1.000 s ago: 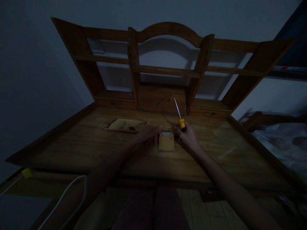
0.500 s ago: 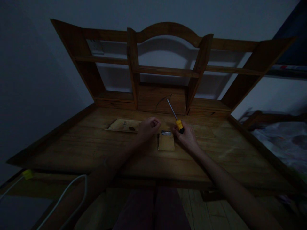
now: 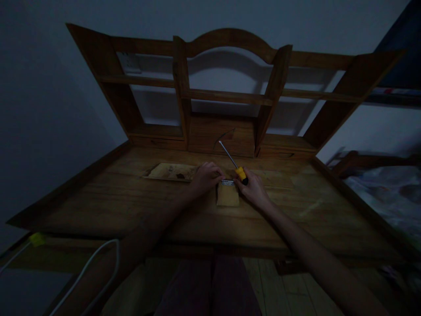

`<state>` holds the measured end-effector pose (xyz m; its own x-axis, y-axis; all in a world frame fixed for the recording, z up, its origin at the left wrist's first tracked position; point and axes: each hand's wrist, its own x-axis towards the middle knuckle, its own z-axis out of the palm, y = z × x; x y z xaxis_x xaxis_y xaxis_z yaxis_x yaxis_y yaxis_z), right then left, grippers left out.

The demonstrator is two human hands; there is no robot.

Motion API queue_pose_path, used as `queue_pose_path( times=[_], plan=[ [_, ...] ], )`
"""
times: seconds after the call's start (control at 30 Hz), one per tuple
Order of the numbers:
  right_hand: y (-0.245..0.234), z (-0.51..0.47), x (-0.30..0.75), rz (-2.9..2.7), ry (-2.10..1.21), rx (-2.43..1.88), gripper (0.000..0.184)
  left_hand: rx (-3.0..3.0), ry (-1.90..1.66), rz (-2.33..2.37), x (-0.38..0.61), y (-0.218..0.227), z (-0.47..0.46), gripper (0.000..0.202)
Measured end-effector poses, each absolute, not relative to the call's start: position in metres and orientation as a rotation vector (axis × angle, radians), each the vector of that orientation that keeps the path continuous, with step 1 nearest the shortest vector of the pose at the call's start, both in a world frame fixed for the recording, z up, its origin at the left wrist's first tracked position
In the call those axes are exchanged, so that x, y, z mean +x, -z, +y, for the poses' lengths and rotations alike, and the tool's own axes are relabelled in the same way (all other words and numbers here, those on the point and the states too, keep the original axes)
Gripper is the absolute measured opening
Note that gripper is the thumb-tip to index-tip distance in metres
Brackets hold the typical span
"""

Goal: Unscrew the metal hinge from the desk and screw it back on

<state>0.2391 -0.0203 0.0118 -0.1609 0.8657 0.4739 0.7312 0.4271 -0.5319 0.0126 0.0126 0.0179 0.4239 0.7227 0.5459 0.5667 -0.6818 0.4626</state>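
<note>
My right hand [image 3: 252,189] is closed around the black-and-yellow handle of a screwdriver [image 3: 241,174], whose shaft points up and to the left, away from the work. Its thumb and finger also reach the right end of a small metal hinge [image 3: 227,182]. The hinge lies along the far edge of a small light wooden block [image 3: 228,195] on the desk. At the hinge's left end, my left hand [image 3: 206,177] pinches with thumb and forefinger. Behind both hands runs a long thin wooden board [image 3: 171,171] with a dark knot, partly hidden by them.
The wooden desk top [image 3: 158,210] has raised side edges, and a shelf unit [image 3: 226,97] with small drawers stands at its back. A white cable [image 3: 116,259] hangs by the left front edge. Patterned bedding [image 3: 391,193] shows at right. The room is dim.
My left hand has moved right and down onto the hinge's left end. My right hand has shifted slightly left to its other end, and the screwdriver tip has swung left.
</note>
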Motion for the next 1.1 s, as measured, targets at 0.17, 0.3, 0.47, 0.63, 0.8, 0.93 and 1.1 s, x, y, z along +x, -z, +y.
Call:
queue_pose_path(
  times=[0.17, 0.3, 0.47, 0.63, 0.8, 0.93, 1.1],
  plan=[
    [-0.0116, -0.0201, 0.2396, -1.948, -0.228, -1.380, 0.026, 2.451, -1.114, 1.135, 0.0119, -0.0155, 0.0151, 0.004],
    [-0.0133, -0.0214, 0.2389, -1.941, -0.253, -1.375, 0.031, 2.443, -1.089, 1.128, 0.0106, -0.0148, 0.0163, 0.004],
    [-0.0142, -0.0226, 0.2376, -1.964, -0.265, -1.397, 0.032, 2.425, -1.067, 1.127, 0.0105, -0.0145, 0.0168, 0.004],
    [-0.0132, -0.0226, 0.2374, -1.977, -0.276, -1.381, 0.032, 2.422, -1.036, 1.169, 0.0115, -0.0170, 0.0158, 0.005],
    [-0.0145, -0.0234, 0.2366, -1.985, -0.294, -1.356, 0.025, 2.427, -1.054, 1.184, 0.0115, -0.0169, 0.0160, 0.004],
    [-0.0130, -0.0228, 0.2369, -1.979, -0.280, -1.362, 0.028, 2.419, -1.044, 1.184, 0.0111, -0.0156, 0.0171, 0.005],
    [-0.0120, -0.0227, 0.2370, -1.965, -0.261, -1.364, 0.024, 2.420, -1.050, 1.170, 0.0109, -0.0133, 0.0190, 0.006]
  ],
)
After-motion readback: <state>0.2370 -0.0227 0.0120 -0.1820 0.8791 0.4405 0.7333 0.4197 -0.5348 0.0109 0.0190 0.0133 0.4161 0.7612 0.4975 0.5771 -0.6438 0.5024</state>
